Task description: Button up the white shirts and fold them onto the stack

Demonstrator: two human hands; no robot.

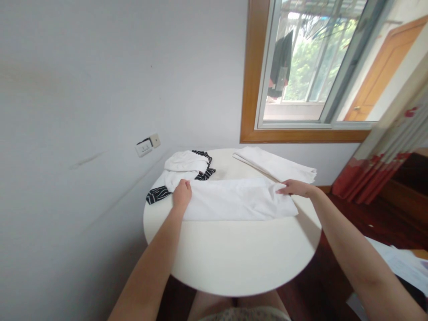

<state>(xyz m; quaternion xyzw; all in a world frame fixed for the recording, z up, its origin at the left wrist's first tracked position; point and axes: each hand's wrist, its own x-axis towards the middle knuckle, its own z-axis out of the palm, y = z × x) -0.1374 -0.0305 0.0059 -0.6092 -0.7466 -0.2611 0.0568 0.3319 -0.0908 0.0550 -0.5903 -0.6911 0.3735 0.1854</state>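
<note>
A white cloth garment (230, 200), folded into a long strip, lies across the round white table (234, 254). My left hand (182, 194) is closed on its left end. At the opposite end, my right hand (294, 188) pinches the upper right corner, thumb and fingers together. Just beyond my left hand sits a crumpled white garment with black-and-white patterned parts (183, 166). Behind the strip, toward the window, rests another folded white cloth (274, 164). Exactly what kind of garment the strip is cannot be made out.
A grey-white wall with a socket (144, 148) runs along the left and back of the table. A wood-framed window (247, 89) is above the far edge. To the right hangs a red-and-cream curtain (364, 174), and papers (397, 258) lie at the lower right.
</note>
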